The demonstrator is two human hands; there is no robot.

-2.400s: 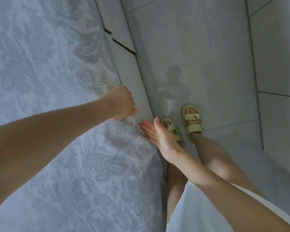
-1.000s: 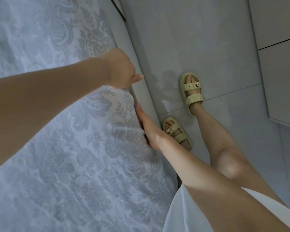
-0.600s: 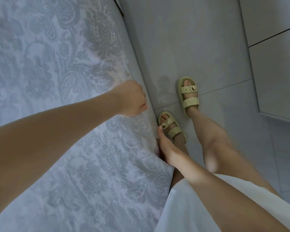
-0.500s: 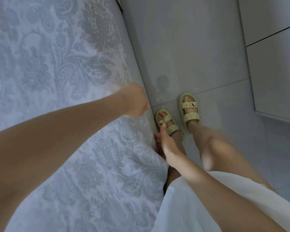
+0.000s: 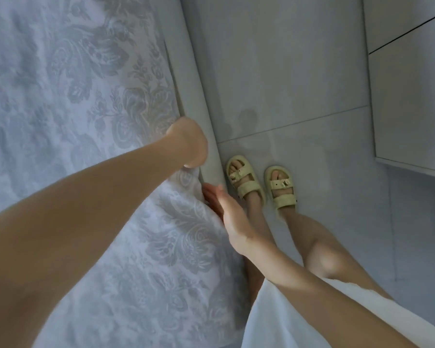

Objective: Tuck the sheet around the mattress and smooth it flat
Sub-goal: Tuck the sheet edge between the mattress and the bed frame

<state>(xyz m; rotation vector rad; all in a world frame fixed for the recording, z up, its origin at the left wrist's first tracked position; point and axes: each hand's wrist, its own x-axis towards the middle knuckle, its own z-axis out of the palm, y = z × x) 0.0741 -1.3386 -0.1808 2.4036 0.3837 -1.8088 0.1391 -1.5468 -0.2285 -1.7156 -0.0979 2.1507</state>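
Observation:
The white sheet [image 5: 81,101] with a grey floral pattern covers the mattress across the left of the view. My left hand [image 5: 189,144] sits at the mattress's right edge and grips the sheet there, its fingers curled down over the edge and out of sight. My right hand [image 5: 227,214] is lower, beside the mattress's side. Its fingers are straight, and their tips touch the sheet's hanging edge where it meets the pale padded bed frame [image 5: 199,101].
The bed frame's rail runs along the mattress's right side. Grey floor tiles [image 5: 281,71] lie beyond it, where my feet in pale yellow sandals [image 5: 246,180] stand close to the rail. A white cabinet [image 5: 412,101] stands at the right.
My left hand has slid along to the mattress edge and curled over it. My right hand stays flat at the mattress's side. My feet have come together beside the bed.

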